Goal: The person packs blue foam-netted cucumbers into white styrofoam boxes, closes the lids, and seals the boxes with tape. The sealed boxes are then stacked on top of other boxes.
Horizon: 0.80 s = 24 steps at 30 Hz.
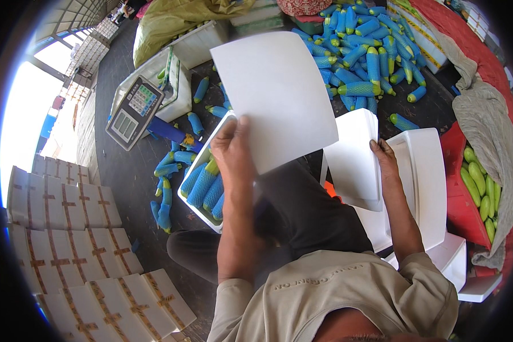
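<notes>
My left hand (235, 141) grips one white paper sheet (278, 98) by its lower left edge and holds it up, slightly bent. A stack of white sheets (354, 162) is pinched at its right edge by my right hand (384, 156). Below and partly behind my left forearm, a white foam box (196, 210) holds several green vegetables in blue foam net sleeves (203, 186), perhaps zucchini. An open white foam box (436, 184) lies beside my right forearm. The sheet hides part of the floor and the pile beyond it.
A large pile of netted vegetables (363, 55) lies ahead. The digital scale's display (134, 112) stands to the left by a white crate (181, 89). Taped foam boxes (68, 252) are stacked at lower left. A red crate (457, 171) with bare green vegetables (479, 179) stands right, under grey cloth (487, 115).
</notes>
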Available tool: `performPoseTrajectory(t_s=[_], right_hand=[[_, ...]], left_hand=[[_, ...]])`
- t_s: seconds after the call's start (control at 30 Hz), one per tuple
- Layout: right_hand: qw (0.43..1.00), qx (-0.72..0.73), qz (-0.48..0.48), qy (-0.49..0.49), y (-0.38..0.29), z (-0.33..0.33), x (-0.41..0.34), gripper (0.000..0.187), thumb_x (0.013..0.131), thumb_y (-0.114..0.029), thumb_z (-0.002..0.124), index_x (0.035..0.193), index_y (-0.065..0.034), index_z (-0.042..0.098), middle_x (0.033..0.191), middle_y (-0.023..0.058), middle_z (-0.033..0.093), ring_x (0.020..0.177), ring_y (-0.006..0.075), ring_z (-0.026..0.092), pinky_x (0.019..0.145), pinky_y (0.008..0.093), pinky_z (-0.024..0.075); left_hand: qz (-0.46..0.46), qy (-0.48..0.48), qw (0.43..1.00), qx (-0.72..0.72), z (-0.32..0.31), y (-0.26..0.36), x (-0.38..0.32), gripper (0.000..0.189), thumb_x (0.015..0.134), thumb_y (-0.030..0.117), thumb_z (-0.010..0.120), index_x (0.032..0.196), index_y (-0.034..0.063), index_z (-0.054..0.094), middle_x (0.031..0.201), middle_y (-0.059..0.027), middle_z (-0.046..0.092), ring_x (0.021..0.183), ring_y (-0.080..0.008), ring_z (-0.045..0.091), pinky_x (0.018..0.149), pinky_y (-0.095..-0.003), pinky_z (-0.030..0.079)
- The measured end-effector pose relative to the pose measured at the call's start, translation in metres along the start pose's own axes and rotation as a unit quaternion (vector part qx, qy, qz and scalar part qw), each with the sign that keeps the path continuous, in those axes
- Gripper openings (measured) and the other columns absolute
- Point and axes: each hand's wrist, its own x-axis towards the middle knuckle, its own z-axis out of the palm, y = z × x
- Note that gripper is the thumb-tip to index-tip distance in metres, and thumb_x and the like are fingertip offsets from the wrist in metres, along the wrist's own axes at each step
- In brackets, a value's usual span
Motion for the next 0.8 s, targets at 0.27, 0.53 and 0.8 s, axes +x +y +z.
performPoseTrajectory(t_s=[0.27,0.53,0.8], right_hand=[[0.978,0.161,0.077,-0.104,0.074,-0.035,0.076,0.050,0.105,-0.036,0.071,0.143,-0.0056,0.061,0.113,0.0070,0.075,0.095,0.0186,0.075,0.081,0.0354,0.0624],[0.852,-0.502,0.056,0.133,0.206,-0.184,0.078,0.049,0.100,-0.042,0.073,0.123,0.0018,0.071,0.109,0.0181,0.076,0.104,0.0304,0.073,0.092,0.0457,0.0580],[0.936,-0.330,0.126,0.018,0.214,-0.178,0.076,0.035,0.096,-0.026,0.072,0.117,0.0019,0.073,0.092,0.0117,0.076,0.072,0.0179,0.073,0.062,0.0331,0.0571]], left_hand=[[-0.076,0.318,0.940,0.098,-0.159,-0.093,-0.004,0.041,0.108,0.025,0.069,0.111,-0.0159,0.072,0.095,-0.0173,0.076,0.080,-0.0194,0.068,0.078,-0.0336,0.055],[-0.131,0.373,0.822,0.411,-0.187,-0.177,-0.041,0.038,0.099,0.028,0.072,0.095,-0.0087,0.079,0.082,-0.0211,0.078,0.071,-0.0320,0.072,0.076,-0.0420,0.055],[-0.133,0.377,0.805,0.438,-0.186,-0.176,-0.052,0.037,0.102,0.026,0.068,0.086,-0.0069,0.077,0.072,-0.0195,0.074,0.066,-0.0355,0.069,0.070,-0.0455,0.052]])
